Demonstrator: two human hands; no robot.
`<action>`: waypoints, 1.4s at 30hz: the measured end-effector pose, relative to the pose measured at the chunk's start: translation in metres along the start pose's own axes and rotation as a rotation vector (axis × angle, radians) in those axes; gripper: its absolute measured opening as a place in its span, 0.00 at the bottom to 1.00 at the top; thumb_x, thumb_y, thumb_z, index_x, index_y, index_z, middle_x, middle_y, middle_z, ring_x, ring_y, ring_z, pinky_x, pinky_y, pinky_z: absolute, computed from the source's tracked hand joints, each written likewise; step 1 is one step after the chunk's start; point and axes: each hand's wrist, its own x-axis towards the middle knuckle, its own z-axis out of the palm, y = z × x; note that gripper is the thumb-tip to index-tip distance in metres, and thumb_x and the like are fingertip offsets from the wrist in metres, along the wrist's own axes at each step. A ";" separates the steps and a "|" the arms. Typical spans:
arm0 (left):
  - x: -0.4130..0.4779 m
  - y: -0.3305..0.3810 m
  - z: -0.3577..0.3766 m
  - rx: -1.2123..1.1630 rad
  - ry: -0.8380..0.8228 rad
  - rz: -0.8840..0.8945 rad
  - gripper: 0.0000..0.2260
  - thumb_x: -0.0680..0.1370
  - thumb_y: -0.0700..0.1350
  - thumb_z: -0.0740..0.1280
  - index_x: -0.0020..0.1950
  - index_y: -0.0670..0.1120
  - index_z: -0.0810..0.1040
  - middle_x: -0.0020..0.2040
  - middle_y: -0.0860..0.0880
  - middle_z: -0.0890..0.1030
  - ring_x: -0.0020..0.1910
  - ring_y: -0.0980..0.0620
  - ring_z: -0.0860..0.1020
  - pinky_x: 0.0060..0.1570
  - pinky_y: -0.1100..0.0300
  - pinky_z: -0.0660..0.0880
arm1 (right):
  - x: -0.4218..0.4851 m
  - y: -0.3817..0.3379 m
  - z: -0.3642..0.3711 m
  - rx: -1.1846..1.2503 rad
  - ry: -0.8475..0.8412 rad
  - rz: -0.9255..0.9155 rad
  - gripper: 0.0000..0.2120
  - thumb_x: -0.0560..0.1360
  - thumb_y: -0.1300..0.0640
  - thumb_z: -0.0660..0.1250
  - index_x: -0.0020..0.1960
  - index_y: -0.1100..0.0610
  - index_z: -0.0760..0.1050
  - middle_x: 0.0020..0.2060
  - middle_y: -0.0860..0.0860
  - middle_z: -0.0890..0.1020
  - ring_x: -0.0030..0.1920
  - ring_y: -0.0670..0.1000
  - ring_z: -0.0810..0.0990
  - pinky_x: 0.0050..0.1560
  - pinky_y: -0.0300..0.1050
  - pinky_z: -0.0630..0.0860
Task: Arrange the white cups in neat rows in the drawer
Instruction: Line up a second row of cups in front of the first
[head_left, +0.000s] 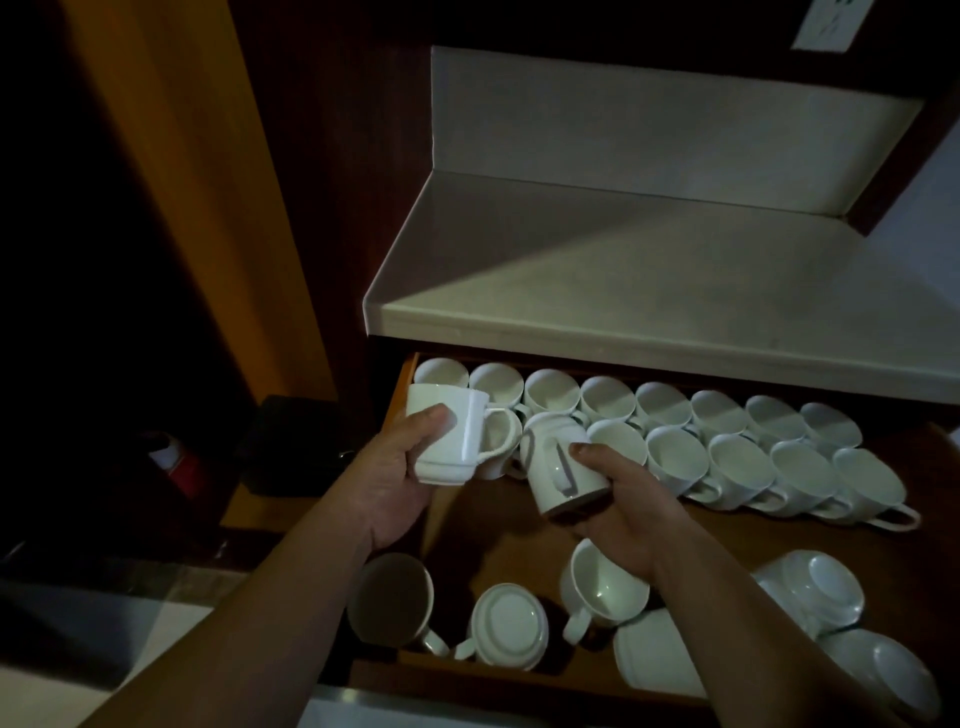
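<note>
An open wooden drawer (498, 525) holds white cups. Two rows of cups (675, 441) tilt on their sides along its back, mouths toward me. My left hand (395, 467) grips a white mug (452, 436) above the drawer's back left corner, handle to the right. My right hand (618, 499) holds a second white cup (561, 473) tipped over at the left end of the nearer row. Loose cups lie at the front: one on its side (389, 597), one upside down (511, 623), one with its mouth up (602, 587).
A pale countertop (675, 280) overhangs the drawer's back. Stacked white saucers and bowls (826, 587) and a white plate (654, 654) fill the front right of the drawer. A dark box (291, 447) and a red bottle (176, 462) stand on the floor to the left.
</note>
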 end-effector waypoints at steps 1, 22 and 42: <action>0.001 -0.001 -0.001 0.096 0.001 0.037 0.28 0.70 0.46 0.76 0.69 0.46 0.76 0.61 0.40 0.84 0.55 0.42 0.85 0.47 0.51 0.83 | 0.000 0.000 0.000 -0.064 0.004 -0.025 0.18 0.77 0.59 0.70 0.65 0.62 0.77 0.56 0.62 0.86 0.55 0.61 0.85 0.54 0.59 0.81; -0.004 -0.017 -0.014 1.456 0.028 0.025 0.34 0.64 0.55 0.80 0.65 0.63 0.67 0.57 0.57 0.77 0.54 0.55 0.78 0.50 0.54 0.80 | 0.015 0.032 0.009 -1.780 0.030 -0.539 0.34 0.68 0.46 0.75 0.69 0.53 0.66 0.63 0.51 0.68 0.65 0.54 0.68 0.67 0.48 0.68; 0.008 -0.051 -0.029 2.120 0.054 0.411 0.27 0.74 0.58 0.73 0.68 0.54 0.65 0.69 0.48 0.66 0.65 0.45 0.66 0.63 0.50 0.70 | 0.014 0.035 -0.001 -1.715 0.050 -0.439 0.41 0.68 0.42 0.76 0.75 0.47 0.60 0.69 0.53 0.70 0.65 0.54 0.73 0.51 0.46 0.71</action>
